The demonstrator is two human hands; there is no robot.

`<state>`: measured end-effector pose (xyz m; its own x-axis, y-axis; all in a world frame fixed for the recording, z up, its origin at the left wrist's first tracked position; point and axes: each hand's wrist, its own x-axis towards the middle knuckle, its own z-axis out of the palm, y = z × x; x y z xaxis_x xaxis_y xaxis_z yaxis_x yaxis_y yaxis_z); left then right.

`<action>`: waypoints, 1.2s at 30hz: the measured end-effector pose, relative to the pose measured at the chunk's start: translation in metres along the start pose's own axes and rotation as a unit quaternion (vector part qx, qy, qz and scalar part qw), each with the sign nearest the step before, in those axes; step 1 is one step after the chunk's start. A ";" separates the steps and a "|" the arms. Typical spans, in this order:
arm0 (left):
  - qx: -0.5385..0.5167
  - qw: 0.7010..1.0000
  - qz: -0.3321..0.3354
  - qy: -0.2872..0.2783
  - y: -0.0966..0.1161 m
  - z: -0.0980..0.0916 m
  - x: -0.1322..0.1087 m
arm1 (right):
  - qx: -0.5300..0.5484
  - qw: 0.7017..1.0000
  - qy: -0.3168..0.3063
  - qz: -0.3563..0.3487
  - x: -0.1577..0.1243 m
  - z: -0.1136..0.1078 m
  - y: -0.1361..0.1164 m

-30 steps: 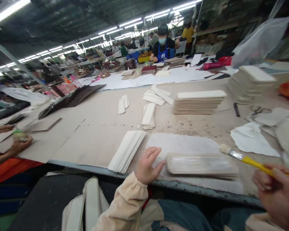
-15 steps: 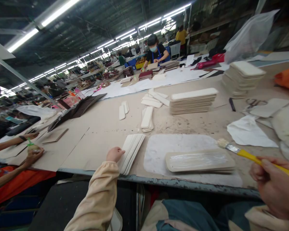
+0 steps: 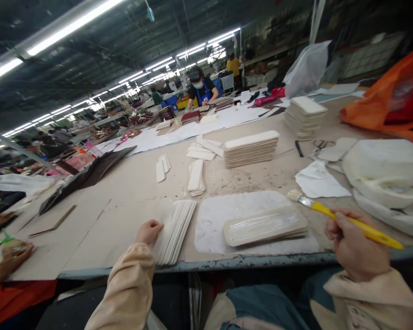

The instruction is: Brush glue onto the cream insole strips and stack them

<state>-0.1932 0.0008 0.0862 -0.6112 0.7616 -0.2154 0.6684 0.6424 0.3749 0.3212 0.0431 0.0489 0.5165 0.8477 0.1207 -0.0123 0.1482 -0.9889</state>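
In my right hand [image 3: 359, 243] is a paintbrush [image 3: 325, 210] with a yellow handle, its pale bristles pointing left above the table. My left hand [image 3: 148, 233] is closed in a pinch on the edge of a white strip [image 3: 164, 222], blurred by motion, at the left side of a fanned stack of white strips [image 3: 179, 231]. Between the hands a pile of long rounded pieces [image 3: 265, 227] lies on a white sheet [image 3: 209, 211]. The top piece has shiny wet streaks along it.
Behind stand a long stack of rounded pieces [image 3: 251, 149] and a taller stack [image 3: 304, 117]. Several loose strips [image 3: 196, 176] lie nearby. Scissors [image 3: 321, 145], a white cloth [image 3: 318, 178] and an orange bag [image 3: 382, 105] are at right. A co-worker's hand [image 3: 17, 254] holds a bottle at far left.
My left hand has pulled a strip leftward from the fanned stack. The brush stays in my right hand, and the camera view has turned to the right.
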 end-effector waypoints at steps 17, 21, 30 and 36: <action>-0.207 0.868 0.375 -0.252 0.168 0.102 -0.181 | 0.014 0.962 -0.264 -0.068 -0.035 0.003 -0.018; -0.298 0.849 0.265 -0.348 0.172 0.120 -0.192 | -0.081 0.975 -0.188 -0.088 -0.029 -0.003 -0.004; -0.435 0.803 0.092 -0.397 0.123 0.116 -0.172 | -0.132 0.983 -0.043 -0.116 -0.010 0.009 0.005; -0.328 0.912 0.161 -0.187 0.130 0.111 -0.128 | -0.223 0.960 -0.040 -0.162 -0.002 0.025 0.011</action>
<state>0.0189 -0.0037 0.0624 -0.1585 0.9566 -0.2445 0.3150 0.2837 0.9057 0.2990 0.0554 0.0396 0.3638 0.8332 0.4164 0.5156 0.1921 -0.8350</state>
